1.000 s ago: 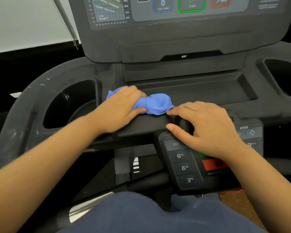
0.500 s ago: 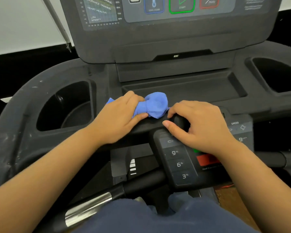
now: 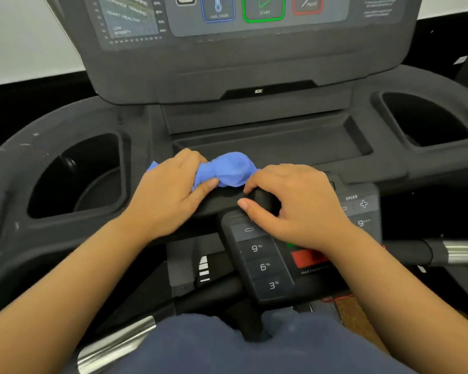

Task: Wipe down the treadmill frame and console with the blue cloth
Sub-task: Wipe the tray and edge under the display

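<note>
The blue cloth (image 3: 231,170) is bunched up on the front lip of the dark treadmill console (image 3: 268,147), just ahead of the shallow centre tray. My left hand (image 3: 170,194) is closed around the cloth's left part and presses it onto the lip. My right hand (image 3: 295,205) rests on the black hump above the keypad (image 3: 260,263), its fingertips touching the cloth's right end and its thumb curled over the hump. The display panel (image 3: 241,28) with its green start button stands tilted at the top.
Deep cup holders sit at the left (image 3: 81,176) and right (image 3: 424,120) of the console. A red stop button (image 3: 305,259) shows below my right wrist. Silver-ended handlebars (image 3: 459,251) run out to both sides. My dark-clothed body fills the bottom edge.
My left hand has pushed the cloth a little to the right and bunched it rounder against my right fingertips. The view has dropped slightly. My right hand has stayed on the hump.
</note>
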### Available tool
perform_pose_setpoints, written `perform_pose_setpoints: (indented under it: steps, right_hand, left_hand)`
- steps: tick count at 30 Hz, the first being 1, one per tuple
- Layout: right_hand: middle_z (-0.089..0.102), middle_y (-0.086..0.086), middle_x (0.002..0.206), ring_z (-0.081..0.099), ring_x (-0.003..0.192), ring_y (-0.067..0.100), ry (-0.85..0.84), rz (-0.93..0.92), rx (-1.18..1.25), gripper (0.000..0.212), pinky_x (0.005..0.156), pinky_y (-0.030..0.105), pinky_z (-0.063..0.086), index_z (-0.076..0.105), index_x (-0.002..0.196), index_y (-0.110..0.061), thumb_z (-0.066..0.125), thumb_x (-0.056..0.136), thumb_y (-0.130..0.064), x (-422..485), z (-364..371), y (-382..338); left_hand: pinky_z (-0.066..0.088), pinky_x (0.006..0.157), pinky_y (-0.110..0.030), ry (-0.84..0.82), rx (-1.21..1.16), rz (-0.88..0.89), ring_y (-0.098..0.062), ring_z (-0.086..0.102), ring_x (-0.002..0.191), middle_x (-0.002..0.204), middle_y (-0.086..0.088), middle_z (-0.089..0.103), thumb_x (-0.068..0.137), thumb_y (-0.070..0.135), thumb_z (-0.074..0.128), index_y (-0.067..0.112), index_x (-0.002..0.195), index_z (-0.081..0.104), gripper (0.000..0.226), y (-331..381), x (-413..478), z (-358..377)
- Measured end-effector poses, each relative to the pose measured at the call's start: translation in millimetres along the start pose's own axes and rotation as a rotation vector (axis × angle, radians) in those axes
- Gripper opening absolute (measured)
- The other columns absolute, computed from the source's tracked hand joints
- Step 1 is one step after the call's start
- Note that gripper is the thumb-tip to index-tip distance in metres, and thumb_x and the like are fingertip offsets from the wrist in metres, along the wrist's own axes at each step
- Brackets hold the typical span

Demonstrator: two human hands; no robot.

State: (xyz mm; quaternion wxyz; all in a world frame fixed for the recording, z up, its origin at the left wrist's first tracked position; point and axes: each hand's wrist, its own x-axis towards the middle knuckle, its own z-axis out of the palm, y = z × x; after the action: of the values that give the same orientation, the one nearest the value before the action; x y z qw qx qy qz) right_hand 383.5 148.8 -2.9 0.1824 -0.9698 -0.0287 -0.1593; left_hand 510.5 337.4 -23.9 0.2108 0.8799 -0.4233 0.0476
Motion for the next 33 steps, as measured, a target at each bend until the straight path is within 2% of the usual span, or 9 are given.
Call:
perform_pose_setpoints:
  steps: [5, 7, 10, 14, 18, 23, 27, 31, 33]
  right_hand:
    - [0.065, -0.011, 0.078, 0.059, 0.072, 0.012, -0.029, -0.005, 0.021, 0.032, 0.066, 0.029, 0.043, 0.066, 0.086, -0.029, 0.044, 0.085, -0.053, 1, -2, 1]
    - [0.065, -0.011, 0.076, 0.059, 0.072, 0.011, -0.026, -0.008, 0.021, 0.031, 0.065, 0.028, 0.043, 0.065, 0.085, -0.029, 0.045, 0.085, -0.053, 1, -2, 1]
    - [0.065, -0.010, 0.077, 0.060, 0.072, 0.011, -0.024, -0.003, 0.018, 0.033, 0.066, 0.031, 0.045, 0.066, 0.087, -0.028, 0.045, 0.085, -0.053, 0, -2, 0]
    - [0.065, -0.009, 0.078, 0.061, 0.072, 0.012, -0.031, 0.002, 0.014, 0.034, 0.066, 0.030, 0.044, 0.066, 0.088, -0.030, 0.044, 0.084, -0.055, 0, -2, 0]
    - [0.064, -0.009, 0.078, 0.060, 0.069, 0.012, -0.057, 0.009, 0.009, 0.036, 0.063, 0.027, 0.041, 0.066, 0.090, -0.031, 0.043, 0.083, -0.057, 0, -4, 0]
    - [0.065, -0.010, 0.081, 0.060, 0.070, 0.011, -0.090, -0.009, 0.013, 0.036, 0.064, 0.024, 0.038, 0.066, 0.093, -0.030, 0.044, 0.083, -0.057, -1, -7, 2]
    - [0.065, -0.011, 0.081, 0.059, 0.068, 0.011, -0.087, -0.022, 0.013, 0.036, 0.062, 0.024, 0.037, 0.067, 0.092, -0.030, 0.045, 0.083, -0.057, 0, -8, 2]
    - [0.066, -0.012, 0.078, 0.058, 0.064, 0.011, -0.062, -0.046, -0.007, 0.036, 0.057, 0.022, 0.029, 0.068, 0.089, -0.029, 0.046, 0.082, -0.057, 1, -9, 0]
    - [0.067, -0.012, 0.078, 0.059, 0.063, 0.012, -0.055, -0.048, 0.002, 0.036, 0.055, 0.023, 0.032, 0.068, 0.089, -0.029, 0.046, 0.082, -0.057, 1, -8, 1]
  left_hand:
    - [0.036, 0.078, -0.009, -0.200, -0.242, 0.275, 0.005, 0.049, 0.088, 0.094, 0.015, 0.050, 0.092, 0.059, 0.033, 0.036, 0.105, 0.051, 0.032, -43, 8, -20]
    - [0.036, 0.081, -0.012, -0.215, -0.186, 0.300, 0.003, 0.050, 0.090, 0.098, 0.009, 0.055, 0.093, 0.057, 0.035, 0.027, 0.107, 0.055, 0.039, -54, 24, -19]
    - [0.041, 0.076, -0.031, -0.157, -0.082, 0.191, -0.013, 0.051, 0.084, 0.095, 0.004, 0.053, 0.087, 0.055, 0.038, 0.016, 0.103, 0.058, 0.046, -51, 44, -13]
    - [0.027, 0.069, -0.026, -0.066, 0.016, 0.106, -0.011, 0.046, 0.080, 0.093, 0.009, 0.048, 0.087, 0.054, 0.033, 0.016, 0.101, 0.055, 0.046, -21, 16, -3]
    - [0.028, 0.067, -0.027, -0.042, 0.001, 0.015, -0.008, 0.042, 0.076, 0.093, 0.013, 0.045, 0.088, 0.052, 0.031, 0.019, 0.101, 0.052, 0.041, 0, -2, -4]
    - [0.040, 0.075, -0.027, -0.209, -0.176, 0.161, -0.006, 0.050, 0.086, 0.098, 0.014, 0.049, 0.091, 0.050, 0.037, 0.030, 0.104, 0.052, 0.029, -26, 8, -12]
    - [0.033, 0.085, -0.012, -0.232, -0.119, 0.252, -0.007, 0.047, 0.100, 0.108, 0.007, 0.054, 0.089, 0.042, 0.036, 0.022, 0.112, 0.057, 0.037, -30, 30, -7]
    - [0.037, 0.089, -0.031, -0.302, -0.077, 0.274, -0.012, 0.045, 0.107, 0.115, 0.005, 0.050, 0.087, 0.041, 0.033, 0.025, 0.121, 0.053, 0.042, -11, 65, 11]
    - [0.035, 0.095, -0.029, -0.336, -0.189, 0.335, -0.016, 0.044, 0.108, 0.116, 0.001, 0.050, 0.090, 0.028, 0.044, 0.021, 0.121, 0.053, 0.033, 2, 82, 24]
